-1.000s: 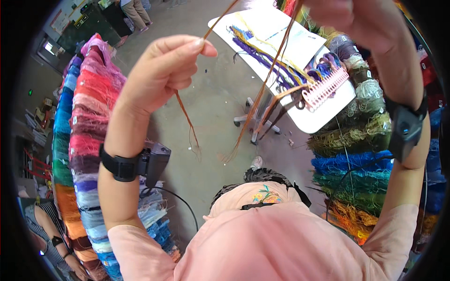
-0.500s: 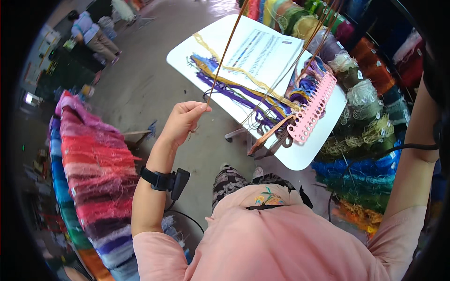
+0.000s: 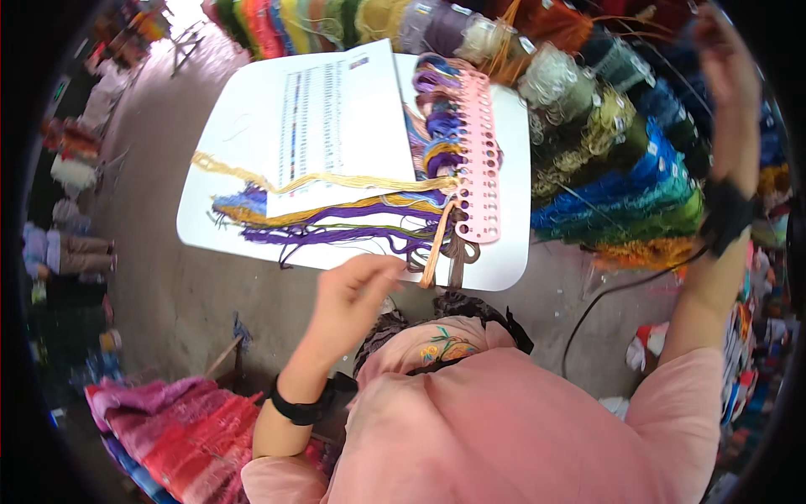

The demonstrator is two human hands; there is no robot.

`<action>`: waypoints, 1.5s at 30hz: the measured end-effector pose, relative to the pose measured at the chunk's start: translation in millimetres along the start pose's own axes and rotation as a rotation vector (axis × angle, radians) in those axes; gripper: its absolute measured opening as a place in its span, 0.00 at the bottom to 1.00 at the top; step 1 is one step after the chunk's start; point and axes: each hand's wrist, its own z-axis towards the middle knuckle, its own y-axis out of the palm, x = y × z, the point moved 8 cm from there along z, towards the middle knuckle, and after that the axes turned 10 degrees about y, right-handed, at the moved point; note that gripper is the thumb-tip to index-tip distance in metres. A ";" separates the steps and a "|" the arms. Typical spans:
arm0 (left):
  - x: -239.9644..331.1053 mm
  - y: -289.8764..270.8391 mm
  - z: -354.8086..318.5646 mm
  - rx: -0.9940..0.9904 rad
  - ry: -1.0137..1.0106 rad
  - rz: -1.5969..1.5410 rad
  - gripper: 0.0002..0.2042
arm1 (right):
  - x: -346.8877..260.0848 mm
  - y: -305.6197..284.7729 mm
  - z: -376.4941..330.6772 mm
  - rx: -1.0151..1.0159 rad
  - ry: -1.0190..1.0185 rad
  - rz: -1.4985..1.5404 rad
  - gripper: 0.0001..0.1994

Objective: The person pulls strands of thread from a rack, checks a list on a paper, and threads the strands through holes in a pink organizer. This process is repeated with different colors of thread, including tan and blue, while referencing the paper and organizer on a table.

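A pink thread organiser card (image 3: 478, 160) with rows of holes lies on a white tabletop (image 3: 231, 109). Looped through it are skeins in purple, blue, mustard and brown, with a pale yellow skein (image 3: 353, 181) and purple skeins (image 3: 319, 217) trailing left. A peach skein (image 3: 437, 248) hangs toward the near edge. My left hand (image 3: 348, 302) is at that edge, thumb and fingers pinched together beside the brown loops; what is between them I cannot make out. My right hand (image 3: 729, 67) is raised at the far right by the hanging yarn, its fingers blurred.
A printed sheet (image 3: 336, 118) covers the table's left part. Rows of coloured yarn hanks (image 3: 621, 185) hang beyond and to the right. Pink and red hanks (image 3: 180, 428) stand at lower left. A black cable (image 3: 600, 298) runs from my right wrist, and a person (image 3: 71, 252) is at far left.
My view has turned, so the table appears further left. The long brown thread no longer shows at my left hand, which is now by the table's near edge. My right hand has come into view.
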 end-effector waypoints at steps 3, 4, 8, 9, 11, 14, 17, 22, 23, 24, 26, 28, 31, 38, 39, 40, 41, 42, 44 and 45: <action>-16.3 42.0 -3.6 -0.179 -0.215 -0.190 0.07 | 132.9 101.0 -123.6 -0.242 0.370 -0.382 0.07; -26.4 53.5 -1.9 -0.210 -0.279 -0.227 0.09 | 160.4 119.1 -160.6 -0.261 0.526 -0.316 0.05; -51.1 84.5 14.6 -0.231 -0.471 -0.437 0.13 | 225.5 136.8 -235.2 -0.458 0.682 -0.196 0.07; -54.5 86.5 18.1 -0.246 -0.476 -0.429 0.13 | 232.4 138.5 -238.6 -0.442 0.685 -0.189 0.07; -62.8 90.2 21.4 -0.201 -0.547 -0.486 0.10 | 245.1 138.5 -244.9 -0.430 0.734 -0.237 0.08; -63.9 92.3 26.0 -0.188 -0.554 -0.469 0.08 | 241.4 139.3 -245.9 -0.463 0.723 -0.245 0.08; -68.0 93.8 31.3 -0.168 -0.551 -0.485 0.08 | 239.3 140.8 -244.3 -0.500 0.727 -0.232 0.07; -67.3 96.0 37.9 -0.162 -0.511 -0.517 0.08 | 243.6 142.3 -241.4 -0.533 0.732 -0.261 0.07; -66.5 96.7 38.5 -0.173 -0.514 -0.533 0.08 | 244.5 142.0 -241.3 -0.529 0.746 -0.247 0.06; -65.9 97.6 39.2 -0.183 -0.518 -0.550 0.08 | 245.6 142.0 -241.0 -0.525 0.760 -0.233 0.06; -68.1 96.9 40.5 -0.174 -0.524 -0.578 0.07 | 243.5 144.0 -238.0 -0.540 0.757 -0.260 0.07; -68.1 96.8 41.5 -0.170 -0.531 -0.605 0.07 | 244.4 144.4 -236.7 -0.549 0.754 -0.286 0.07; -66.5 97.6 42.7 -0.171 -0.534 -0.641 0.07 | 244.5 145.9 -235.6 -0.565 0.707 -0.293 0.07; -65.5 82.1 42.3 -0.092 -0.467 -0.387 0.05 | 236.5 150.6 -236.4 -0.571 0.653 -0.349 0.08; -63.1 71.8 41.1 -0.036 -0.444 -0.299 0.05 | 234.3 149.7 -236.2 -0.553 0.589 -0.388 0.08; -63.9 62.3 37.1 0.012 -0.462 -0.389 0.06 | 236.0 150.8 -239.2 -0.548 0.593 -0.380 0.08; -66.4 55.5 34.0 0.008 -0.467 -0.381 0.06 | 234.3 150.9 -239.5 -0.523 0.535 -0.424 0.09; -69.9 48.4 31.7 0.096 -0.473 -0.545 0.06 | 232.9 150.7 -239.2 -0.496 0.478 -0.469 0.09; -70.7 41.2 25.9 0.206 -0.503 -0.797 0.06 | 235.3 150.4 -241.9 -0.478 0.441 -0.471 0.10; -66.8 38.6 25.5 0.204 -0.506 -0.791 0.06 | 233.7 149.8 -241.8 -0.460 0.401 -0.483 0.11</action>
